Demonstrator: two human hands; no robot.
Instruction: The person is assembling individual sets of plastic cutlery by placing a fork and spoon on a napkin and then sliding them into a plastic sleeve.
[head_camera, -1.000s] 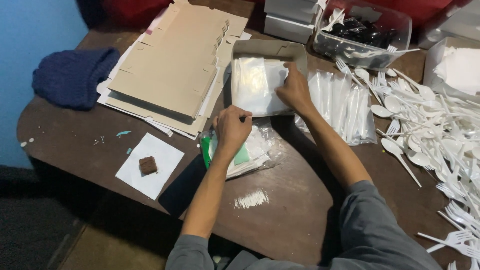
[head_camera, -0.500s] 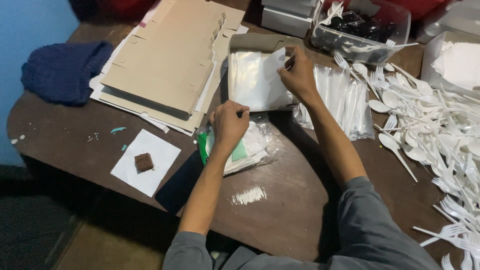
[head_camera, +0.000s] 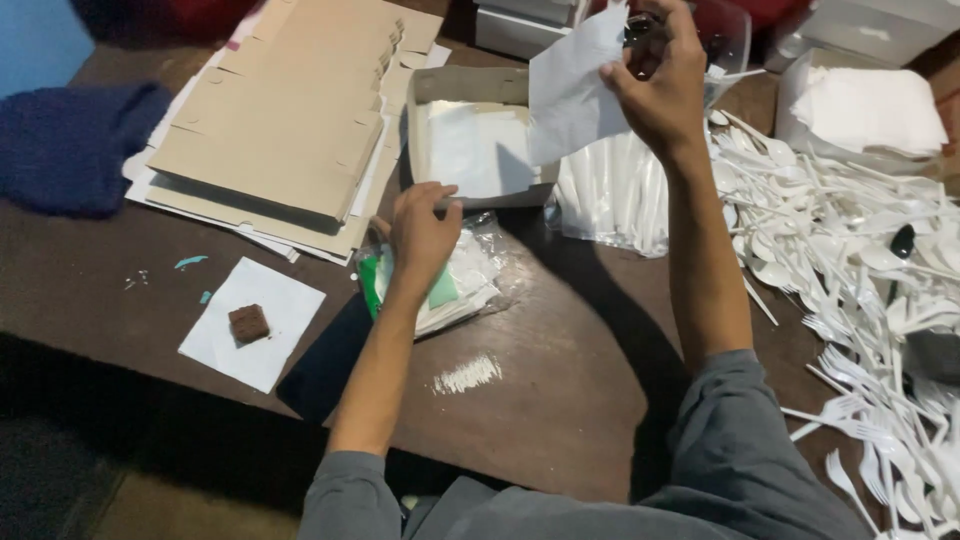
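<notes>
My right hand (head_camera: 662, 92) is raised above the table and pinches a white paper sheet (head_camera: 575, 85) by its right edge. Below it stands an open cardboard box (head_camera: 424, 130) lined with more white sheets. My left hand (head_camera: 422, 232) rests at the near wall of that box, fingers curled on the rim, over a clear plastic packet (head_camera: 470, 280) with green and white contents. A small brown square piece (head_camera: 248, 323) lies on a white paper square (head_camera: 268, 350) to the left.
A stack of flat cardboard blanks (head_camera: 285, 130) lies at the back left, beside a dark blue cloth (head_camera: 70, 145). A bag of white cutlery (head_camera: 615, 195) and a heap of loose white plastic spoons and forks (head_camera: 870, 300) fill the right. White napkins (head_camera: 865, 105) sit at the back right.
My right hand has lifted a white sheet out of the box and raised it. My left hand has moved from the plastic packet up to the box's near rim.
</notes>
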